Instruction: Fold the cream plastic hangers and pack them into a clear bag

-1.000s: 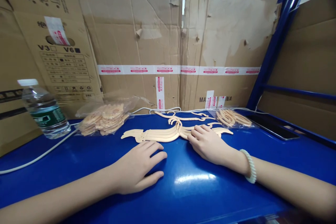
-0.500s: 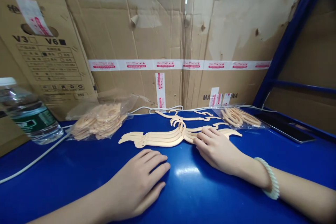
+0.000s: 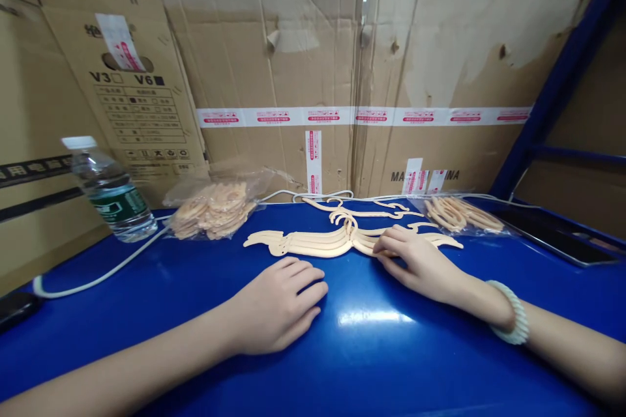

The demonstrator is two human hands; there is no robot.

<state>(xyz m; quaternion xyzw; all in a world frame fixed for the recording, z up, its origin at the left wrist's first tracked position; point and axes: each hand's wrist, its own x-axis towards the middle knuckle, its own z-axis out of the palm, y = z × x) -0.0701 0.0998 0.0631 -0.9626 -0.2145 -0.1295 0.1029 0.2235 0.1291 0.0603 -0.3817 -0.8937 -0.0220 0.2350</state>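
Several beige clothes hangers (image 3: 313,246) lie flat in an overlapping row on the blue table, their hooks bunched in the middle. My right hand (image 3: 418,260) rests over the right arms of these hangers, its fingertips touching them and hiding part of them. Its fingers are loosely bent, with the thumb apart. In front of the hangers, on the left, my left hand (image 3: 286,303) lies palm down on the table with its fingers apart and nothing in it. Behind the row are more beige hanger pieces (image 3: 362,213).
Clear bags of beige parts lie left (image 3: 215,208) and right (image 3: 462,214). A water bottle (image 3: 115,199) stands at the left, near a white cable (image 3: 117,267). A dark phone (image 3: 557,234) lies far right. Cardboard (image 3: 274,78) walls the back, beside a blue frame (image 3: 552,85).
The view has shifted, so the scene sits further right and slightly higher. My right hand's fingers have loosened, the thumb now apart. My left hand stays flat on the table.
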